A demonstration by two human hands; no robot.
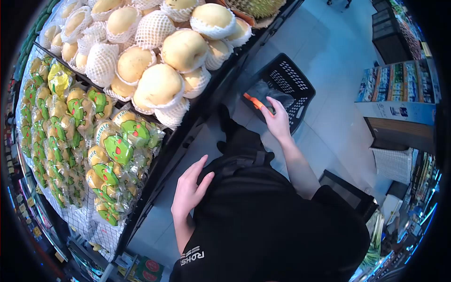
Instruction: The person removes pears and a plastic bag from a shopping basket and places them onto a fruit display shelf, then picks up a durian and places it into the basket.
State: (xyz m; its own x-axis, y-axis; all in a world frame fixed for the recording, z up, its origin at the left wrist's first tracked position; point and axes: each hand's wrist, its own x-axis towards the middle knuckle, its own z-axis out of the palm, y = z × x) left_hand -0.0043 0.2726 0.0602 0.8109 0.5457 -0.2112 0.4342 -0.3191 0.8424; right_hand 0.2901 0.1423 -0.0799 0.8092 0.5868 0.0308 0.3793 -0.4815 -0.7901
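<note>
My left hand (pixel 189 189) is open beside my black clothing, thumb and fingers apart, holding nothing. My right hand (pixel 278 121) reaches over the near side of a black shopping basket (pixel 304 89), its thumb and fingers apart around the end of an orange handle (pixel 254 101). Whether the fingertips touch the handle cannot be made out. Clear plastic bagging (pixel 270 90) lies inside the basket, which rests on the floor.
Large pale yellow fruits (pixel 159 84) in white foam nets fill the display at upper left. Bagged fruits with green cartoon prints (pixel 117 148) lie below them. A black shelf edge (pixel 206 96) borders the stand. Shelves of packaged goods (pixel 397 82) stand at right.
</note>
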